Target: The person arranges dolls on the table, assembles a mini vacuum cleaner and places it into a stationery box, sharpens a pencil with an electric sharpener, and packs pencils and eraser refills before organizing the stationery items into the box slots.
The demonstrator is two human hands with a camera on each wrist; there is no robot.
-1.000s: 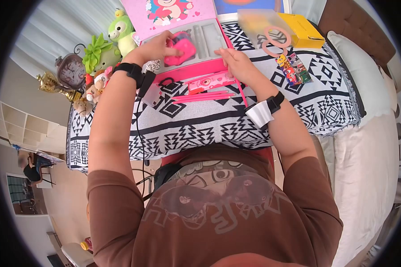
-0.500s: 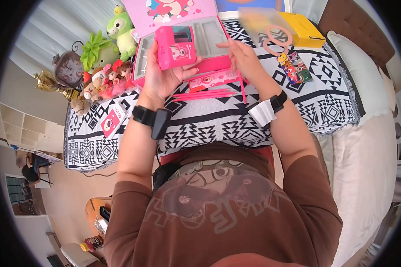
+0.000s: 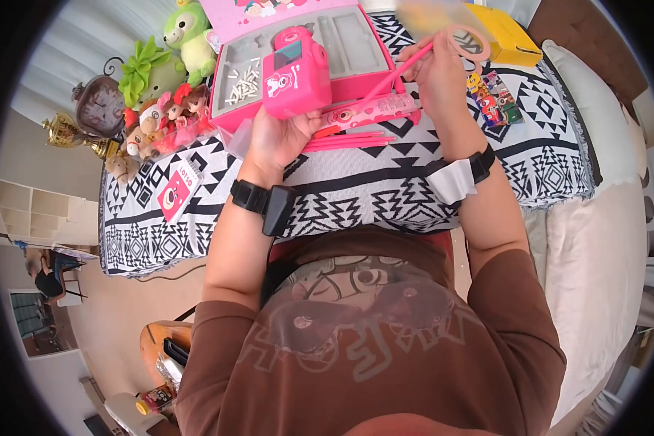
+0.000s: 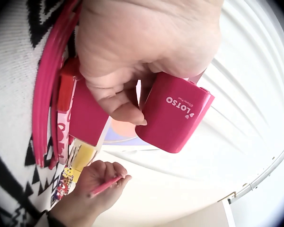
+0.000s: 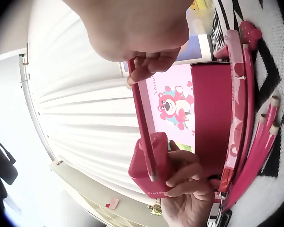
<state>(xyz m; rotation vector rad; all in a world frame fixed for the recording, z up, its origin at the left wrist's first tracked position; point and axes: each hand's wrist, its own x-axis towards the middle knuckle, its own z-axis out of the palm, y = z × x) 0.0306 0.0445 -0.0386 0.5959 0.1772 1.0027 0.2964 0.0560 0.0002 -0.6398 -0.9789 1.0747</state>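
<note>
While the left hand grips one pink sharpener from below, fingers curled round its body and palm turned up, it holds it lifted just over the near edge of the open pink box. Beside it, the right hand pinches a single pink pencil between thumb and fingertips, raised off the patterned cloth, the pencil slanting down toward the sharpener without touching it. Both forearms reach forward from the body, each wrist wearing a dark strap. Under the hands, several more pink pencils lie side by side on the cloth beside one pink pencil case. Toward the cloth's far left corner stands a cluster of plush toys; one yellow box sits at the far right corner.
</note>
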